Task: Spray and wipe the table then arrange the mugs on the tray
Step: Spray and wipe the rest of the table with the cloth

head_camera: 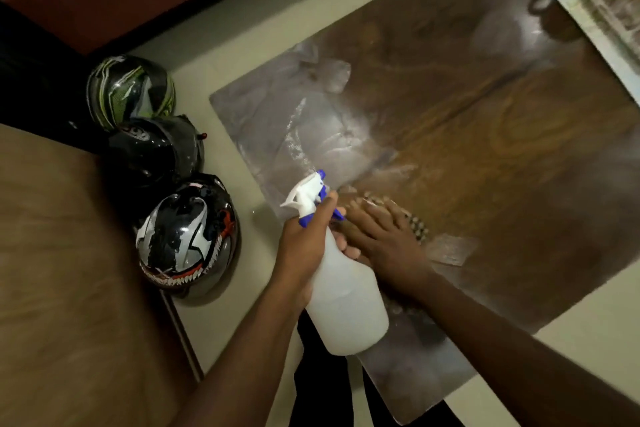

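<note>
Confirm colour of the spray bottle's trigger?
Blue trigger on the white spray bottle, gripped by the left hand; head view.

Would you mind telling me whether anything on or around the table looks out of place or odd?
Three motorcycle helmets sit on the floor beside the table, unusual next to a cleaning job. The tabletop shows whitish streaks near its left corner. No mugs or tray are clearly identifiable.

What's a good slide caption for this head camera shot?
Left hand grips a spray bottle while the right hand presses a cloth flat on the wooden table.
</note>
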A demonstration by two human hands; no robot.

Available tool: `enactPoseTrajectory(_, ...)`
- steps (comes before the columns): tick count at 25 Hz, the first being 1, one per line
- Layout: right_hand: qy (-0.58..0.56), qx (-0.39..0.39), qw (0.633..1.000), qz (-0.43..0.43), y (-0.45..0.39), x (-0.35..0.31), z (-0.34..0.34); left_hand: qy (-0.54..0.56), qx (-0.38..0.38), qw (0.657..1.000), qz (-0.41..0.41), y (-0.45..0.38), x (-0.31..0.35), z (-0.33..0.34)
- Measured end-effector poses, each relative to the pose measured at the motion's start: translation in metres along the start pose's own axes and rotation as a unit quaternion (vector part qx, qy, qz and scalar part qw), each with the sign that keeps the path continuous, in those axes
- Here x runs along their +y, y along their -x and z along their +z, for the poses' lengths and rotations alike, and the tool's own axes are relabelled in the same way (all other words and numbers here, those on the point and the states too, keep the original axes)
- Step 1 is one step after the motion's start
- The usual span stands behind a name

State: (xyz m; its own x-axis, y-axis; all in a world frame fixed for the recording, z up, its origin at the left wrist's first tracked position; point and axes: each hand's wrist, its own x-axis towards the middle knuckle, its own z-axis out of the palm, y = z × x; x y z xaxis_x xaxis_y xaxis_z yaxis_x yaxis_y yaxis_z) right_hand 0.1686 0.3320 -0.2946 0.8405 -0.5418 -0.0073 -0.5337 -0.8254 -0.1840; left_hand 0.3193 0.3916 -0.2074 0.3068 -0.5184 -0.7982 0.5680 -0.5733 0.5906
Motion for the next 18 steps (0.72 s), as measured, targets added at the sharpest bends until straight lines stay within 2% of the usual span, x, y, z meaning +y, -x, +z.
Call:
enactPoseTrajectory(1, 0.011, -0.016, 1.0, -0.003, 0.002, 0.021, -0.005, -0.001, -0.012, 1.0, -0.005, 0.001, 0.005, -0.004)
enactPoseTrajectory(2, 0.022, -0.016, 0.998, 0.061, -0.012, 0.04, -0.011, -0.007, -0.025, 1.0, -0.006, 0.0, 0.009, -0.007)
enactPoseTrajectory(4, 0.02, 0.029, 0.965, 0.258, -0.074, 0.05, -0.018, -0.009, -0.034, 0.999, 0.017, -0.014, 0.024, -0.017)
enactPoseTrajectory(5, -0.006, 0.035, 0.955, 0.294, -0.103, 0.036, -0.019, -0.011, -0.035, 0.999, 0.029, -0.02, 0.03, -0.018)
enactPoseTrajectory(6, -0.028, 0.037, 0.965, 0.257, -0.122, 0.012, -0.018, -0.011, -0.034, 0.999, 0.039, -0.025, 0.036, -0.018)
enactPoseTrajectory(8, -0.032, 0.039, 0.998, 0.036, -0.122, -0.021, -0.001, -0.006, -0.022, 0.998, 0.061, -0.031, 0.046, -0.023)
enactPoseTrajectory(9, -0.013, 0.008, 0.999, -0.049, -0.115, -0.014, 0.001, -0.003, -0.009, 0.997, 0.073, -0.034, 0.052, -0.027)
enactPoseTrajectory(10, -0.016, -0.016, 0.998, -0.057, -0.117, 0.006, -0.005, 0.005, 0.004, 0.996, 0.084, -0.037, 0.061, -0.031)
enactPoseTrajectory(11, -0.028, -0.018, 0.999, 0.001, -0.132, 0.025, -0.014, 0.018, 0.02, 0.995, 0.095, -0.041, 0.072, -0.037)
enactPoseTrajectory(13, -0.014, 0.045, 0.976, 0.213, -0.181, 0.045, -0.022, 0.037, 0.036, 0.992, 0.111, -0.051, 0.09, -0.049)
enactPoseTrajectory(14, -0.005, 0.058, 0.963, 0.264, -0.205, 0.036, -0.022, 0.036, 0.035, 0.993, 0.109, -0.055, 0.096, -0.052)
enactPoseTrajectory(15, -0.01, 0.056, 0.965, 0.254, -0.217, 0.012, -0.014, 0.031, 0.033, 0.994, 0.097, -0.057, 0.095, -0.059)
enactPoseTrajectory(16, -0.017, 0.047, 0.982, 0.182, -0.222, -0.007, -0.01, 0.025, 0.023, 0.995, 0.093, -0.059, 0.097, -0.061)
enactPoseTrajectory(18, -0.005, 0.001, 0.999, -0.046, -0.198, -0.019, 0.005, 0.014, 0.019, 0.997, 0.078, -0.062, 0.094, -0.069)
